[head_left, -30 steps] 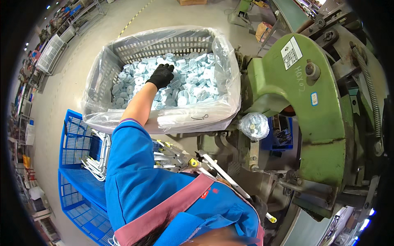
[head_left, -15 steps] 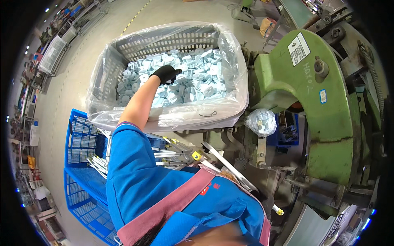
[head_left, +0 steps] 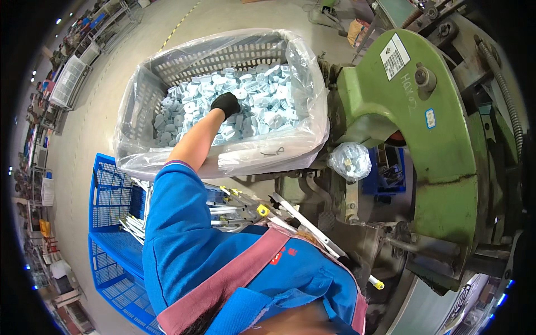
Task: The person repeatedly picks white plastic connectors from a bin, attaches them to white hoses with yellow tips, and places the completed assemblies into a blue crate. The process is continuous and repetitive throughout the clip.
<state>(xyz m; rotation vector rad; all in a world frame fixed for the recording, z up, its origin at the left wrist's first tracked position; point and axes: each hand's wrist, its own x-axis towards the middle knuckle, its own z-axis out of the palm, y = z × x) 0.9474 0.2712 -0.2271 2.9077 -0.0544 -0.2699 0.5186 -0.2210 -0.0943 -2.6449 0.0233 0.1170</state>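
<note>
My left hand [head_left: 226, 105], in a black glove, reaches into a large plastic-lined crate [head_left: 245, 159]. Its fingers point down among the pale blue plastic pieces [head_left: 262, 103] and are hidden, so whether it has gripped any cannot be told. The pieces are small, rounded and loosely heaped. Low on the right, past my blue sleeve and body, a dark gloved shape that appears to be my right hand [head_left: 362, 272] is around a white tube [head_left: 326, 243]. The tube slants down to a yellow end; most of that hand is hidden.
A green machine [head_left: 441, 151] stands at the right, close to the crate. In front of it hangs a clear bag [head_left: 350, 161] holding small parts. Blue baskets [head_left: 114, 245] with white tubes stand at the lower left. A blue bin [head_left: 385, 170] sits beneath the machine.
My left hand has gone from a pointing finger over the pieces to fingers turned down among them. The view has shifted slightly, moving the crate and machine a little leftward.
</note>
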